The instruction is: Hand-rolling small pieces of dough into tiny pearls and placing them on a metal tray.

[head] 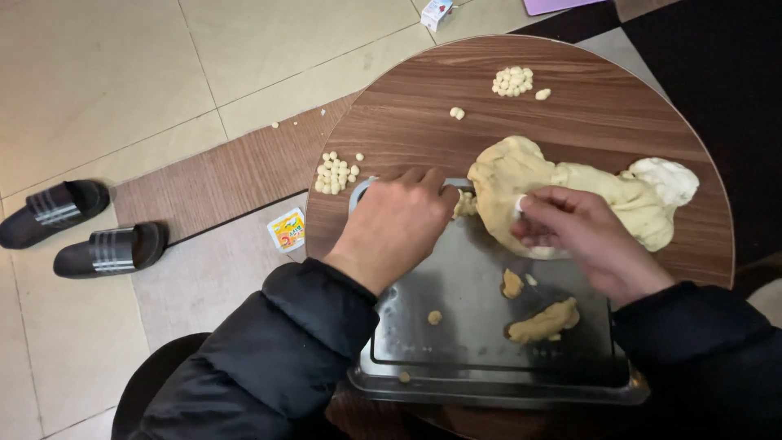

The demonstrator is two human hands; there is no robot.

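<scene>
My left hand [397,230] lies palm down over the far left corner of the metal tray [481,342], fingers curled over its rim; I judge this grip steadies the tray against sliding on the round wooden tabletop [570,122]. My right hand [586,236] is drawn into a pinch at the near edge of the large dough lump [529,191], thumb and fingertips nipped on a small pale bit of it, the hand otherwise mostly closed. The dough lump sits on the tabletop just beyond the tray, its near edge overlapping the tray's far rim, so pinched pieces can come off close to the tray. A whiter mass [668,179] touches the dough's right end; what it is I cannot tell. On the tray lie loose dough scraps [544,321], one long, the others small. Finished small dough balls stand in two clusters, kept clear of the working area: one cluster [336,172] near the tabletop's left edge, just beyond my left hand, and another cluster [513,81] at the far side. On the floor to the left are a pair of black slippers [81,228] and a small yellow packet [287,229].
</scene>
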